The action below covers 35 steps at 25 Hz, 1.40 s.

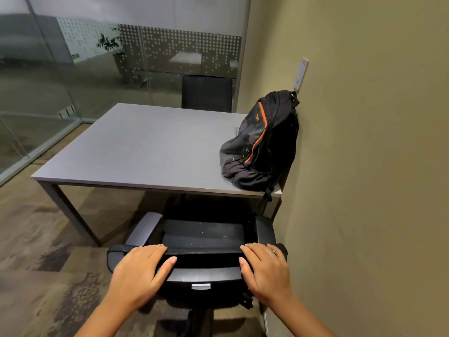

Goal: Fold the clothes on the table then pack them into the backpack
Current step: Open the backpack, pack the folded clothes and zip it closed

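A black backpack (263,142) with orange trim stands upright on the right end of the grey table (136,152), leaning against the wall, zipped as far as I can see. No clothes show on the tabletop. My left hand (139,269) and my right hand (264,268) both grip the top edge of the backrest of a black office chair (202,237) that stands in front of the table's near edge. Each hand has its fingers over the backrest and its thumb on the near side.
A second dark chair (206,94) stands at the table's far side. A beige wall (364,166) runs close along the right. Glass partitions (48,81) close off the left and back. Patterned carpet (36,239) covers the floor to the left.
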Tool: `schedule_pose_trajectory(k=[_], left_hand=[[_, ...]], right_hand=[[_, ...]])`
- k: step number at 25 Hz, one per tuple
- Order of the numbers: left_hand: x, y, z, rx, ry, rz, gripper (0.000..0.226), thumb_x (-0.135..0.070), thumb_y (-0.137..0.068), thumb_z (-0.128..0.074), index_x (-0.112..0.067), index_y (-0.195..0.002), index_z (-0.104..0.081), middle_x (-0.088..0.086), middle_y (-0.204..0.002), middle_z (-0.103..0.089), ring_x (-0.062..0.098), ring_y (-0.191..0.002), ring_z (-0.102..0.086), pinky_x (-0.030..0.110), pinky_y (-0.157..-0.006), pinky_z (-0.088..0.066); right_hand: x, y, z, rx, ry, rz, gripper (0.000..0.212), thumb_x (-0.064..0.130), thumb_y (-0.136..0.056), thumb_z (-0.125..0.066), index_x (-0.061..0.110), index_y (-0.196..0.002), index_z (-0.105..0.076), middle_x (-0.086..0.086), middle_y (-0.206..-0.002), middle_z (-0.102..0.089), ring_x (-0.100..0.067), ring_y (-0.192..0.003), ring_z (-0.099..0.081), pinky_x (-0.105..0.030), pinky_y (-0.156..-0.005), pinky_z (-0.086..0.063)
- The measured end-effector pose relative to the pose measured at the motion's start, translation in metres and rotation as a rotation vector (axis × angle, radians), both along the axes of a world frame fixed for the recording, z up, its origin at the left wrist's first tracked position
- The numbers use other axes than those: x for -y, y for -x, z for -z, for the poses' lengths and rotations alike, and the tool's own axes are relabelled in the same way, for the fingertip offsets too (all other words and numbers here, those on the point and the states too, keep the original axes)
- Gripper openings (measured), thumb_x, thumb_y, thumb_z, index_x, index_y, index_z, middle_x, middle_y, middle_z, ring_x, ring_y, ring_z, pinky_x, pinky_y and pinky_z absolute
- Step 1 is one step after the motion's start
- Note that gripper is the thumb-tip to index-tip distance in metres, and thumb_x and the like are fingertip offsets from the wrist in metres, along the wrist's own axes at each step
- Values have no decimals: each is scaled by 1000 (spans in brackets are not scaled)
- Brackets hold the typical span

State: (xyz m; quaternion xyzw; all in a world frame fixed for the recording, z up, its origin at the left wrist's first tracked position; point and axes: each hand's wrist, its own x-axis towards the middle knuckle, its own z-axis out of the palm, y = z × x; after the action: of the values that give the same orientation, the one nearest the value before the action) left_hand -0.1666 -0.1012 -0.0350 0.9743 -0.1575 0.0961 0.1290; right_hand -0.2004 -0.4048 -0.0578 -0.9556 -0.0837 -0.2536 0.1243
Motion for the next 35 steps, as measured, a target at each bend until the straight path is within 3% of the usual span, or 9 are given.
schedule_pose_trajectory(k=[10, 17, 27, 31, 35], left_hand=[[-9, -14, 1, 22, 11, -35, 63, -58, -94, -22, -23, -109, -72, -11, -109, -70, 10, -102, -65, 29, -85, -50], [-12, -28, 1, 61, -1, -56, 53, -50, -92, -31, -20, -108, -72, -8, -107, -71, 11, -102, -66, 31, -90, -49], [-39, -95, -7, 93, -9, -46, 49, -42, -92, -29, -18, -97, -72, -6, -93, -72, 17, -89, -68, 37, -87, -51], [-54, -133, -8, 30, -26, -29, 55, -46, -91, -20, -16, -92, -67, -3, -88, -69, 19, -85, -64, 37, -96, -43], [-65, -168, -9, 28, -12, 2, 43, -45, -92, -21, -23, -75, -54, -7, -68, -55, 13, -66, -54, 35, -93, -42]], right_hand=[[-10, -19, 1, 44, -23, -45, 33, 40, -89, -44, 30, -101, -73, 16, -100, -70, -4, -93, -65, -28, -93, -38], [-14, -38, -3, 33, -8, -66, 35, 40, -90, -43, 29, -103, -73, 16, -101, -70, -5, -94, -65, -33, -88, -48], [-47, -98, -6, -19, -4, -8, 37, 40, -91, -40, 29, -104, -72, 16, -102, -69, -6, -97, -64, -34, -91, -43], [-65, -129, -7, -43, -19, 17, 37, 40, -91, -40, 28, -103, -72, 17, -100, -70, -5, -96, -64, -36, -91, -42], [-79, -158, -11, -29, -18, 48, 40, 39, -90, -38, 27, -101, -74, 16, -98, -71, -7, -94, -65, -35, -88, -44]])
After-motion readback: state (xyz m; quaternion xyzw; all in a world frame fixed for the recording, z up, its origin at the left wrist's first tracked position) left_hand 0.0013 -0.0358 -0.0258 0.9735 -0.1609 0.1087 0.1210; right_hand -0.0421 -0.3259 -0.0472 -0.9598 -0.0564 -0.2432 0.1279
